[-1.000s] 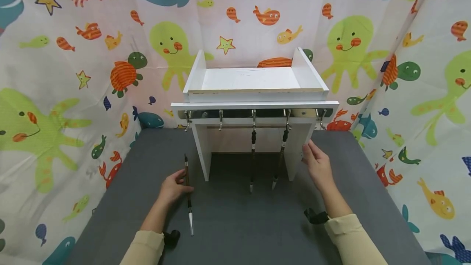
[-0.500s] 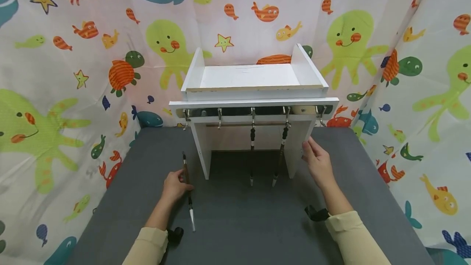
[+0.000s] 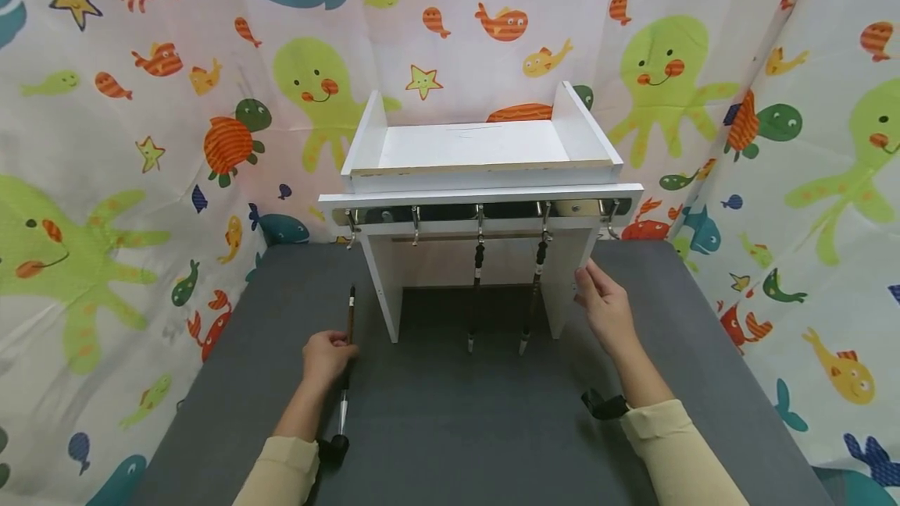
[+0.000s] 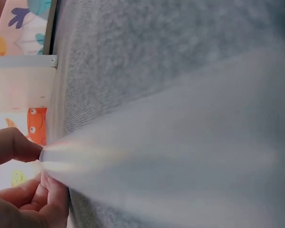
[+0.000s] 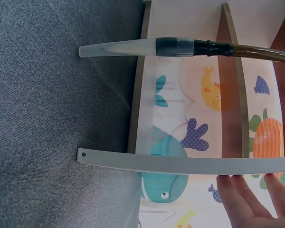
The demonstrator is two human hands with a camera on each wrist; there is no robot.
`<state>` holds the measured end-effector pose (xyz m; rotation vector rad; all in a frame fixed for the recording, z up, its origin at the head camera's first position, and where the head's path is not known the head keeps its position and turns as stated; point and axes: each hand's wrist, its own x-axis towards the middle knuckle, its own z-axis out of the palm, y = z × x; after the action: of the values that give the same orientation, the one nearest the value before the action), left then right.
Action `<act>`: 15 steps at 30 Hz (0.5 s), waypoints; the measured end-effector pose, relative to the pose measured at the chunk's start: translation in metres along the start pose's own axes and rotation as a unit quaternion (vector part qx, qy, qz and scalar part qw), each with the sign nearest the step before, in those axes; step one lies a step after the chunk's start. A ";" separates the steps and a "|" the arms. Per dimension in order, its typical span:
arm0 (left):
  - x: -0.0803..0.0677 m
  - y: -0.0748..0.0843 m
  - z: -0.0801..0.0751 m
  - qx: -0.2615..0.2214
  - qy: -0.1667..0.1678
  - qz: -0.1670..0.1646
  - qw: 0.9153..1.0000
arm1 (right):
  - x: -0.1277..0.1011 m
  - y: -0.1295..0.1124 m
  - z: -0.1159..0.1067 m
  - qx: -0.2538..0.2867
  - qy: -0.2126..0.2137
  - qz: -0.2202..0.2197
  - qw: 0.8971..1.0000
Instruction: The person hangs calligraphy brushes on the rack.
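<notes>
Left of the white shelf unit [image 3: 485,197], my left hand [image 3: 325,356] pinches an ink brush [image 3: 350,311] between thumb and fingers. Its hanging-loop end points away from me and its clear-capped end towards my wrist. In the left wrist view that cap [image 4: 156,152] is a large pale blur beyond the fingertips. My right hand [image 3: 606,304] rests its fingertips against the outer side of the unit's right panel. The right wrist view shows these fingers [image 5: 242,199] nearly straight at the panel edge [image 5: 180,164], near a hanging capped brush [image 5: 175,47].
A metal strip [image 3: 443,212] with several hooks [image 3: 416,225] runs under the shelf top. Two brushes, a middle one [image 3: 477,272] and a right one [image 3: 537,272], hang from hooks. The unit stands on a grey table [image 3: 450,428] before a sea-animal curtain [image 3: 422,37].
My left hand has shifted slightly left, and the brush's capped end has swung left towards the wrist. The middle hanging brush has swayed a little left. My right hand stays at the panel.
</notes>
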<state>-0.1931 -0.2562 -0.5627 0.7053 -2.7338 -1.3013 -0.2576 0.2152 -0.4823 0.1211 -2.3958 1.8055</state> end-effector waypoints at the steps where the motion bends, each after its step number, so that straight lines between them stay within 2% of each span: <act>1: -0.001 -0.001 0.000 -0.011 -0.001 -0.006 1.000 | 0.000 -0.001 -0.001 -0.002 -0.001 -0.001 1.000; 5: -0.004 -0.001 -0.003 -0.056 -0.014 -0.024 0.998 | -0.001 -0.002 -0.003 -0.005 0.000 -0.002 1.000; 10: -0.008 -0.002 -0.012 -0.111 -0.031 -0.024 0.993 | -0.002 0.000 -0.002 -0.007 0.002 0.010 1.000; 15: -0.010 -0.001 -0.018 -0.124 -0.042 -0.025 0.991 | -0.002 0.000 -0.002 -0.008 0.005 0.011 1.000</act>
<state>-0.1797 -0.2661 -0.5501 0.7150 -2.5642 -1.6789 -0.2553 0.2168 -0.4820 0.0857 -2.4136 1.7911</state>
